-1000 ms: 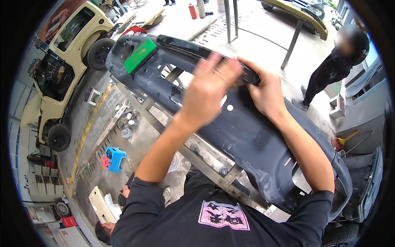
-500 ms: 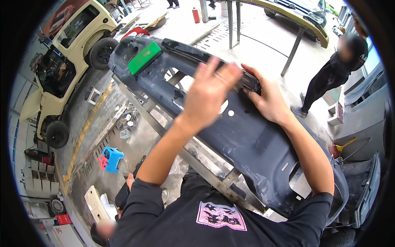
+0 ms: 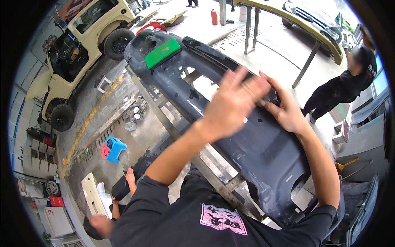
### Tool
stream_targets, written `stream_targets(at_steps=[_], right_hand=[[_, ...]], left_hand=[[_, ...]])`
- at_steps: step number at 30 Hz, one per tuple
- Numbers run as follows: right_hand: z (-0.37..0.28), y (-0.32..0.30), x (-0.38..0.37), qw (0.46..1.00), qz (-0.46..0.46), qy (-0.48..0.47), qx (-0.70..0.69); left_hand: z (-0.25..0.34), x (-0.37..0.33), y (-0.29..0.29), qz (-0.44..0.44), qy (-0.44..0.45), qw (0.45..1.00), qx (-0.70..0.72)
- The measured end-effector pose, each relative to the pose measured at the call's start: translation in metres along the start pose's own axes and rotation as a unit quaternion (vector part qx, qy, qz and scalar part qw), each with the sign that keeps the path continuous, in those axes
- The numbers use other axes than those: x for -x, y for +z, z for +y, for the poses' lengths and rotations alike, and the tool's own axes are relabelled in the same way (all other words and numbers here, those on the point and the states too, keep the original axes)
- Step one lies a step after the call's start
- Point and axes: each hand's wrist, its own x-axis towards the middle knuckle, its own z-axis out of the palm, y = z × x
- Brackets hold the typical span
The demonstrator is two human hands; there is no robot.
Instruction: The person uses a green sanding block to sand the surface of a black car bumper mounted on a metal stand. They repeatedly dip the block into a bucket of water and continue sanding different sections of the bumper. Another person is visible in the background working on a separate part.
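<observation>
A large dark grey car bumper (image 3: 263, 152) lies slanting across a metal stand (image 3: 205, 168). My right hand (image 3: 286, 108) grips the bumper's raised far strip near its right end, thumb on the near side and fingers on the far side. My left hand (image 3: 234, 103), blurred by motion, lies over the same strip just left of it, with its fingers stretched out. Whatever may be under the left palm is hidden. A green rectangular block (image 3: 163, 53) rests on the bumper's far left end. Pale scuff marks show on the bumper's surface.
A cream off-road vehicle body (image 3: 78, 45) stands at the left. A blue stool (image 3: 113, 149) is on the floor. One person (image 3: 105, 224) works low at the lower left; another in black (image 3: 341, 88) stands at the right. A yellowish panel (image 3: 304, 22) rests on a stand beyond.
The view has shifted, so the bumper appears farther right. My left hand has moved slightly along the strip toward my right hand, which keeps its grip. The person at lower left shows more.
</observation>
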Motion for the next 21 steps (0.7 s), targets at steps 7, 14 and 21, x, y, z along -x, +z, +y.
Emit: stream_targets(at_steps=[7, 14, 21], right_hand=[[0.003, -0.009, -0.003, 0.998, -0.045, 0.038, -0.029], [0.009, -0.005, 0.002, 0.999, -0.026, 0.016, -0.019], [0.005, -0.005, 0.003, 1.000, -0.015, 0.012, 0.012]], left_hand=[[0.004, -0.003, 0.003, 0.009, 0.030, 0.999, 0.003], [0.011, -0.004, 0.003, 0.027, 0.028, 0.999, 0.030], [0.002, -0.005, 0.003, 0.007, 0.033, 0.999, -0.034]])
